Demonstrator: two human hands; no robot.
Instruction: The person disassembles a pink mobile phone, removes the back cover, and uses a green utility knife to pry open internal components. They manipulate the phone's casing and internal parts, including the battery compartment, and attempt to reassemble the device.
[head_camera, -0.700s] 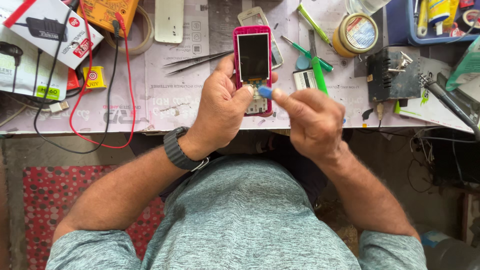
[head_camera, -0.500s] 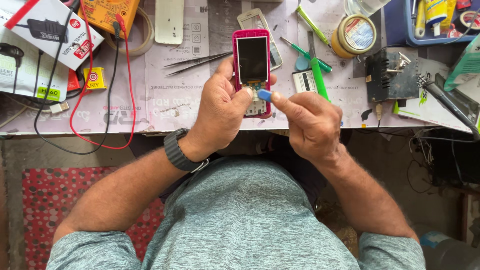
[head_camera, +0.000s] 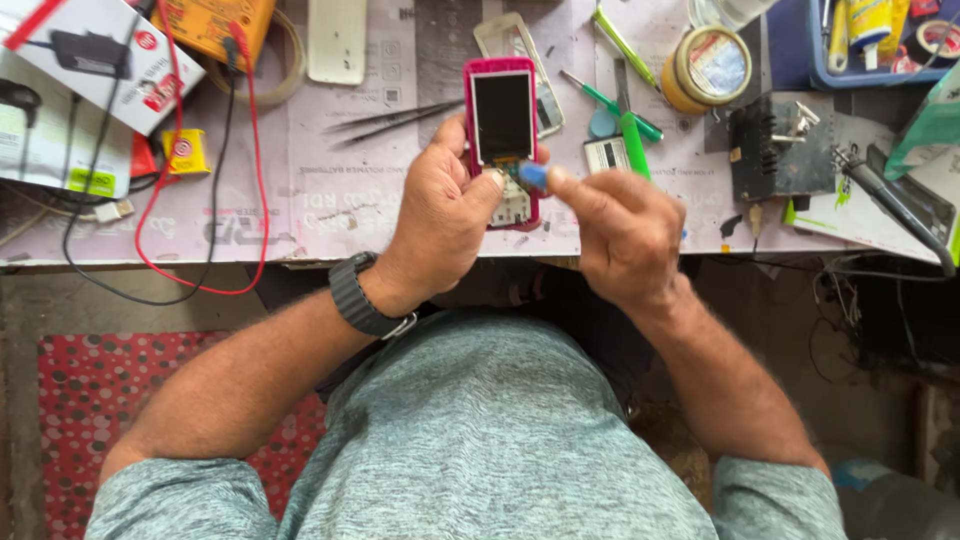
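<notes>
- Left hand (head_camera: 445, 215): closed around the lower half of the pink phone (head_camera: 502, 120), thumb pressed to the phone's opened lower face; a dark watch (head_camera: 362, 298) sits on the wrist.
- Pink phone: held just above the near edge of the table (head_camera: 330, 215), between the two hands. Its long axis runs away from the person, screen end pointing to the far side of the table, exposed lower end toward the body. The screen faces up to the camera.
- Blue-tipped tool (head_camera: 533, 176): touches the phone's lower right part and lies across the phone's long axis, tip pointing left.
- Right hand (head_camera: 625, 225): closed in a pinch on the blue-tipped tool, fingers curled. The phone lies up and to the left of this hand, just beside it; the left hand, already gripping, is the nearer of the two.
- Surroundings, left to right on the table: red and black leads (head_camera: 215, 200), dark tweezers (head_camera: 385, 118), a green-handled screwdriver (head_camera: 612, 104), a round yellow tin (head_camera: 708, 68).
</notes>
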